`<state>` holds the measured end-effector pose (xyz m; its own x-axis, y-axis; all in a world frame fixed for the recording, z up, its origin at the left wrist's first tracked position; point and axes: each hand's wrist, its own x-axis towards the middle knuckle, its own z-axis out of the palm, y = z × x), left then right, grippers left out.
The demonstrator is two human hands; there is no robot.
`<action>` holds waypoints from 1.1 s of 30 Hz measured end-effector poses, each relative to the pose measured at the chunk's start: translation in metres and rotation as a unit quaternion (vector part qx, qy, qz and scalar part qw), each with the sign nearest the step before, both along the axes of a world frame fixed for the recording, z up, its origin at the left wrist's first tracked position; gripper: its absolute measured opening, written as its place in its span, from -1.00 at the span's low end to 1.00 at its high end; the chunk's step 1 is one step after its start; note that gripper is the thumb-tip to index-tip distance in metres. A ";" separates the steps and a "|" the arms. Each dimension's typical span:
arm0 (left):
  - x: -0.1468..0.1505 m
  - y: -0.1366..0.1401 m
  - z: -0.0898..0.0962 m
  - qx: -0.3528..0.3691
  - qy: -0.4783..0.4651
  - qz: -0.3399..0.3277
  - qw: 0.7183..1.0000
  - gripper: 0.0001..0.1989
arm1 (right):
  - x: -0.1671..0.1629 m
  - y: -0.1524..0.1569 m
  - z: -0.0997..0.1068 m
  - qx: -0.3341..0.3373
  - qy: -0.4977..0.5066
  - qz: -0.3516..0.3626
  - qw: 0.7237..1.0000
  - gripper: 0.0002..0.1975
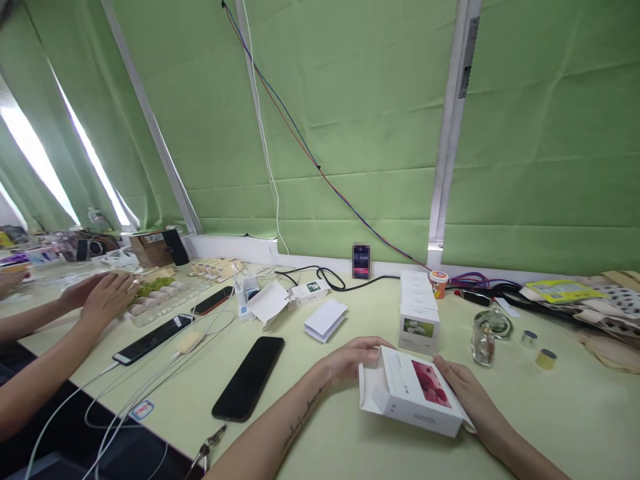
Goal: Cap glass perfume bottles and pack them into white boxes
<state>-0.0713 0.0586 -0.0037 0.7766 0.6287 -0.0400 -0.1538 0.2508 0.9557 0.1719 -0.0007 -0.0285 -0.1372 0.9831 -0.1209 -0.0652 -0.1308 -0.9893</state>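
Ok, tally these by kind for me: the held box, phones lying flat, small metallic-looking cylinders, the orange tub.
Held box: 1
Phones lying flat: 3
Small metallic-looking cylinders: 2
Orange tub: 1
Total: 7

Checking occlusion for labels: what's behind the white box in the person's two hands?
Beyond the held box stands a row of white boxes, the nearest showing pale flowers. The patch of tabletop that the held box covers can't be seen.
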 end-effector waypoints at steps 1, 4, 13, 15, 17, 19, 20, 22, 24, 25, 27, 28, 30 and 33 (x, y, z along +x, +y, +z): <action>-0.001 0.001 0.002 0.006 0.015 -0.014 1.000 -0.55 | 0.000 -0.001 0.001 -0.002 -0.003 -0.004 1.000 -0.47; -0.001 0.000 0.007 0.033 0.067 -0.066 0.995 -0.42 | 0.000 -0.001 0.003 -0.019 0.004 0.010 1.000 -0.46; 0.009 -0.021 0.018 0.090 0.089 -0.045 0.991 -0.57 | 0.006 0.005 0.000 -0.015 0.047 0.081 0.996 -0.55; 0.007 -0.021 0.022 0.059 0.092 -0.030 0.994 -0.63 | 0.007 0.009 -0.005 -0.009 0.044 0.065 0.997 -0.59; 0.005 -0.019 0.023 0.026 0.099 -0.028 0.994 -0.65 | 0.007 0.012 -0.011 -0.001 0.038 0.054 0.998 -0.59; 0.003 -0.016 0.022 -0.019 0.073 -0.020 0.997 -0.70 | 0.007 0.014 -0.014 0.014 0.028 0.036 0.999 -0.56; 0.003 -0.013 0.021 -0.041 0.048 -0.011 0.998 -0.75 | 0.007 0.013 -0.015 0.022 0.024 0.012 0.999 -0.55; 0.003 -0.009 0.017 -0.073 -0.009 0.021 0.997 -0.78 | 0.007 0.010 -0.013 0.047 0.015 -0.056 0.997 -0.54; 0.003 -0.004 0.012 -0.076 -0.048 0.056 0.994 -0.72 | 0.008 0.006 -0.010 0.096 0.008 -0.125 0.987 -0.55; 0.003 -0.002 0.010 -0.068 -0.061 0.075 0.993 -0.72 | 0.008 0.004 -0.008 0.125 0.004 -0.148 0.981 -0.56; 0.005 0.001 0.007 -0.048 -0.091 0.125 0.987 -0.76 | 0.008 -0.001 -0.005 0.177 -0.012 -0.157 0.972 -0.58; 0.006 0.002 0.006 -0.036 -0.103 0.152 0.982 -0.78 | 0.007 -0.003 -0.005 0.193 -0.025 -0.150 0.969 -0.60; 0.008 0.003 0.005 -0.007 -0.113 0.200 0.973 -0.76 | 0.005 -0.006 -0.006 0.210 -0.052 -0.123 0.969 -0.63; 0.012 0.001 0.004 0.036 -0.104 0.262 0.959 -0.74 | 0.003 -0.009 -0.010 0.237 -0.092 -0.095 0.962 -0.67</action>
